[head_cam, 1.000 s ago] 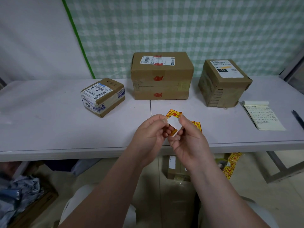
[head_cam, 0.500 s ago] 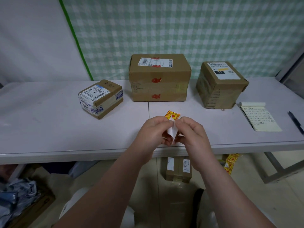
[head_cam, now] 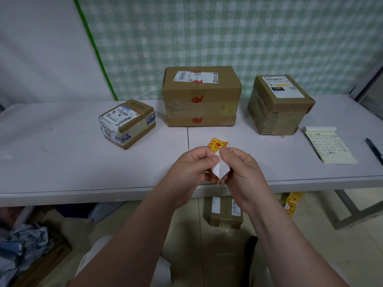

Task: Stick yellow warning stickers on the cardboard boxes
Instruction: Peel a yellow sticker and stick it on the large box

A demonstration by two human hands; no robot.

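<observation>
Both my hands meet above the table's front edge around a yellow and red warning sticker [head_cam: 217, 145] with its white backing paper [head_cam: 220, 168]. My left hand [head_cam: 189, 172] pinches the sheet from the left and my right hand [head_cam: 242, 170] pinches it from the right at the top corner. Three cardboard boxes stand on the white table [head_cam: 62, 162]: a small labelled box [head_cam: 127, 123] at the left, a large box [head_cam: 201, 96] with red marks in the middle, and a cube-shaped box [head_cam: 279, 104] at the right.
A notepad [head_cam: 329, 146] and a black pen [head_cam: 374, 148] lie at the table's right end. Under the table sit another small box [head_cam: 226, 212] and a strip of yellow stickers [head_cam: 292, 201]. Crumpled material [head_cam: 20, 247] lies on the floor at the left.
My hands have drawn closer together on the sticker and more white backing now shows between my fingers. The second sticker seen beside my right hand a second ago is out of sight.
</observation>
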